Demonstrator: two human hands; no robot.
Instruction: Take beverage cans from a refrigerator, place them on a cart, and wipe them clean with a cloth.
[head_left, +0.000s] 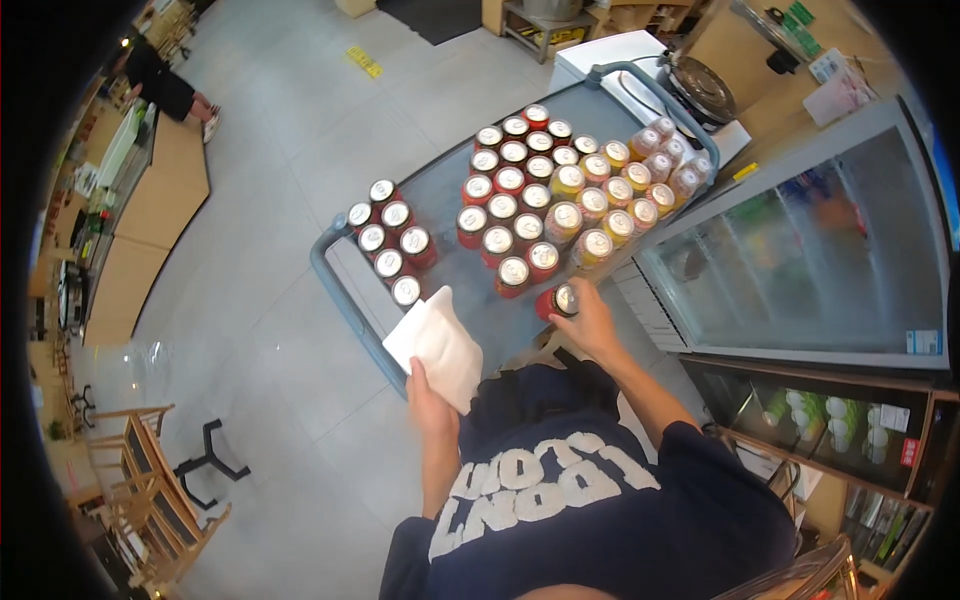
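Observation:
My right hand (592, 321) grips a red drink can (553, 301) at the near edge of a grey cart (480, 319). In my left hand (433, 401) is a folded white cloth or paper (442, 345), held over the cart's near left corner. Red cans with silver tops (513, 276) stand in rows across the cart's middle. Beside them, towards the right, are yellow-and-pink cans (592, 249). A smaller group of dark red cans (416, 247) stands at the cart's left end, just beyond the white cloth or paper. Small clear-topped bottles (660, 165) fill the far right corner.
A glass-door refrigerator (787, 247) stands close on the right, with a dark cabinet (825, 420) holding cups below. The cart's blue-grey handle (349, 307) curves at its left end. Another person (161, 82) stands by a counter (161, 217) at upper left. Wooden chairs (157, 495) are at lower left.

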